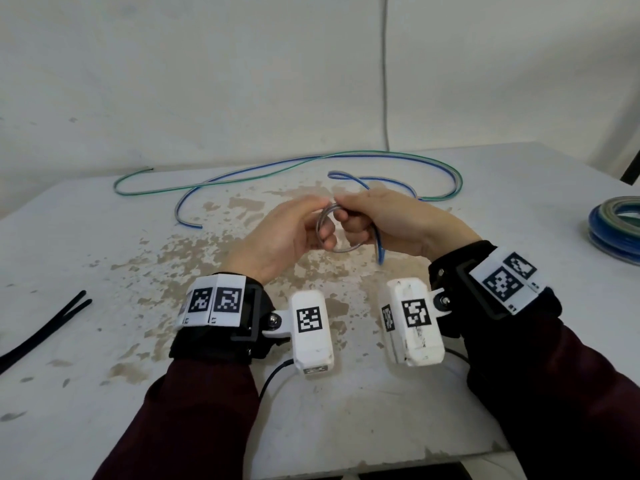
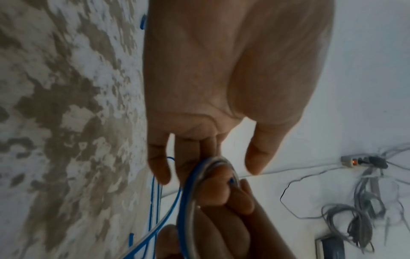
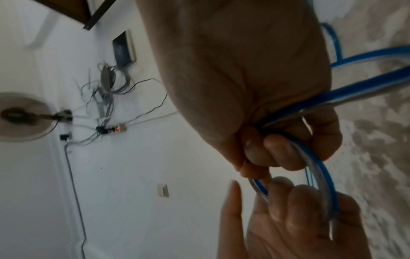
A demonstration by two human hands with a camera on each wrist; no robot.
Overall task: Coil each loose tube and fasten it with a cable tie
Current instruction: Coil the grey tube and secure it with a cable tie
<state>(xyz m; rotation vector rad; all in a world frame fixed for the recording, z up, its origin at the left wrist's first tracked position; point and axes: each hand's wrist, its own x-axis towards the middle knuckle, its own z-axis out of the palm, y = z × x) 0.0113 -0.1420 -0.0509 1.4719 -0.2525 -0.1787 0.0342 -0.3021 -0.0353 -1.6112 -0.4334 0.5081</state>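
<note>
Pinching a small loop of blue tube (image 1: 329, 230) above the table (image 1: 104, 254), the right hand (image 1: 391, 220) clenches it while the left hand (image 1: 280, 233) hooks fingers through; coiling has just begun, so next comes drawing in more slack.

Two hands are in view: one left hand (image 1: 277, 233) and one right hand (image 1: 391, 220). Two loose tubes lie on one table (image 1: 104, 393): one blue-striped tube (image 1: 188, 197), partly wound into one small coil (image 1: 329, 230) held between the hands at centre, and one green-striped tube (image 1: 119, 181) running from 10 o'clock to 2 o'clock. One stack of finished coils (image 1: 616, 226) sits at 3 o'clock; the number of coils in it cannot be told. Two black cable ties (image 1: 52, 323) lie at 9 o'clock. Two wrist cameras (image 1: 311, 330) are worn, one per wrist. One lit power strip (image 3: 113, 129) shows on the wall in the right wrist view.
</note>
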